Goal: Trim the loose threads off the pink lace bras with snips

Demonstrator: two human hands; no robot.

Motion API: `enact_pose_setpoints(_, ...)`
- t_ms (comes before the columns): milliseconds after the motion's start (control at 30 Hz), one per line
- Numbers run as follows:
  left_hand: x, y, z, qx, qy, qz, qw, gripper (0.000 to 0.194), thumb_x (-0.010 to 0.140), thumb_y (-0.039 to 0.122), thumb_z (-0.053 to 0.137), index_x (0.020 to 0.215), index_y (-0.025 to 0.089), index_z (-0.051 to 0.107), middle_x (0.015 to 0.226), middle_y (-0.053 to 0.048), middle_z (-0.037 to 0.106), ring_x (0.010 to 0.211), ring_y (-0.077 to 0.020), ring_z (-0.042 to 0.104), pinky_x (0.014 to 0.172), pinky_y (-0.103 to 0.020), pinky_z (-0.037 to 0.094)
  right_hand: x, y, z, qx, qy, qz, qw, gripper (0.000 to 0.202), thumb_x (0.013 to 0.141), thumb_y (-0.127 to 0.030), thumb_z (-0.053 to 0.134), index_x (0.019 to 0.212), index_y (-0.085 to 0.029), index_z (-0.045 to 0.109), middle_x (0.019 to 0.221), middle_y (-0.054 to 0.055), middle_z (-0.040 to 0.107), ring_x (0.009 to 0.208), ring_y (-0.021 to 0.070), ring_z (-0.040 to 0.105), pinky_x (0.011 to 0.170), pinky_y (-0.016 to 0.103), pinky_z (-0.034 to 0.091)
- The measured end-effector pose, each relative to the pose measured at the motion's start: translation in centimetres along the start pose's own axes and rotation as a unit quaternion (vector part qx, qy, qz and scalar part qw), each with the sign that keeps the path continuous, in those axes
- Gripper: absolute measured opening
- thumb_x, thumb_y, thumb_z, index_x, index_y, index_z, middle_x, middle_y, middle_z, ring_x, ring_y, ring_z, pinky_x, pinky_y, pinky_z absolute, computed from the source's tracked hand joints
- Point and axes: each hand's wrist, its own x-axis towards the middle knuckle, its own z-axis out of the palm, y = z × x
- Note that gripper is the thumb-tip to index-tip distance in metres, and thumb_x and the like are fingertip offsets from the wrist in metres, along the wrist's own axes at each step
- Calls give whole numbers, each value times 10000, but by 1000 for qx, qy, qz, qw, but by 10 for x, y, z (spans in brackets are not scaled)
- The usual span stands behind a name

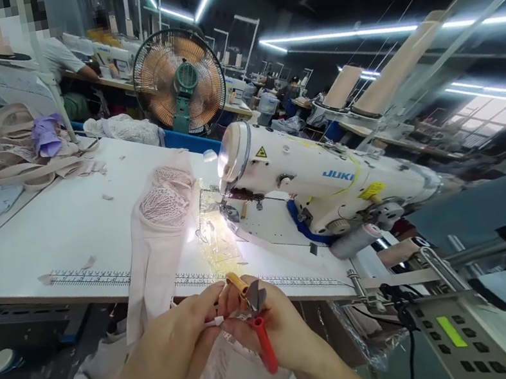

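Head view: my right hand (278, 332) grips red-handled thread snips (257, 319) at the table edge (80, 292), my left hand (182, 345) pinching a small white piece (216, 321) beside them, near the sewing machine (325, 183).

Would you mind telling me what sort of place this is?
Most likely a garment sewing workshop: an industrial sewing machine on a white worktable, pink lace garment pieces, and more sewing stations behind.

Both hands meet low in front, left hand (182, 345) and right hand (279, 335) with fingers pinched together.
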Motion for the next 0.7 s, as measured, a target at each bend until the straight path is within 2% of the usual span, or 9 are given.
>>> enact_pose_setpoints(100, 0, 0, 0, -92, -14, -121, 988, 337, 870, 181, 414, 1194, 257, 474, 804, 14, 623, 686, -147, 632, 626, -222, 503, 1, -3, 3, -17, -1, -42, 999, 197, 684, -55, 607, 772, -211, 525, 775, -5, 598, 705, 157, 571, 643, 277, 458)
enact_pose_setpoints(200, 1, 1, -1, -150, -65, -209, 964, 186, 835, 236, 449, 861, 211, 632, 755, -10, 617, 705, -167, 614, 603, -235, 481, 2, -2, 5, -58, 1, -125, 991, 208, 696, -41, 590, 770, -220, 515, 778, -8, 610, 695, 149, 579, 630, 266, 450)
enact_pose_setpoints(267, 2, 0, -1, -150, -80, -216, 962, 237, 840, 257, 434, 745, 206, 645, 713, -10, 592, 674, -162, 586, 572, -232, 445, 2, -1, 6, -91, 10, -158, 983, 196, 713, -49, 593, 764, -220, 512, 769, -5, 612, 685, 145, 579, 625, 262, 443)
enact_pose_setpoints(367, 1, -3, -1, -139, -86, -202, 966, 300, 869, 296, 405, 709, 198, 638, 686, -3, 543, 638, -151, 546, 566, -235, 405, 3, -1, 4, -97, -4, -135, 986, 147, 740, -109, 595, 793, -215, 507, 788, 12, 606, 688, 150, 573, 618, 264, 446)
enact_pose_setpoints(433, 1, -3, -3, -151, -93, -211, 961, 315, 869, 323, 401, 676, 186, 608, 688, -6, 530, 647, -155, 535, 584, -244, 395, 5, -4, -2, -94, -40, -96, 990, 158, 754, -248, 626, 839, -208, 499, 802, 20, 577, 683, 155, 544, 596, 266, 437)
enact_pose_setpoints(500, 3, -3, -5, -174, -94, -237, 951, 306, 842, 350, 418, 629, 181, 558, 661, 1, 503, 631, -155, 507, 580, -250, 376, 6, -6, -10, -107, -86, -66, 988, 329, 752, -477, 633, 855, -201, 487, 778, 10, 528, 647, 149, 485, 562, 262, 406)
enact_pose_setpoints(567, 6, -1, -9, -214, -98, -281, 930, 286, 793, 380, 450, 593, 183, 500, 621, 18, 459, 585, -142, 456, 546, -248, 346, 7, -7, -19, -130, -134, -50, 981, 513, 728, -695, 551, 832, -199, 476, 741, -3, 484, 612, 139, 428, 543, 257, 370)
enact_pose_setpoints(633, 8, -1, -12, -252, -114, -329, 903, 264, 741, 395, 483, 579, 188, 456, 585, 41, 405, 532, -120, 386, 497, -238, 296, 7, -6, -26, -154, -184, -33, 970, 615, 724, -806, 419, 806, -198, 464, 732, -2, 469, 612, 140, 409, 551, 259, 355)
enact_pose_setpoints(700, 10, -3, -14, -281, -138, -360, 879, 256, 711, 399, 505, 576, 195, 429, 546, 62, 363, 493, -103, 332, 467, -231, 247, 4, -2, -30, -179, -229, -10, 957, 663, 725, -844, 326, 781, -196, 454, 736, 6, 472, 627, 147, 409, 562, 264, 351)
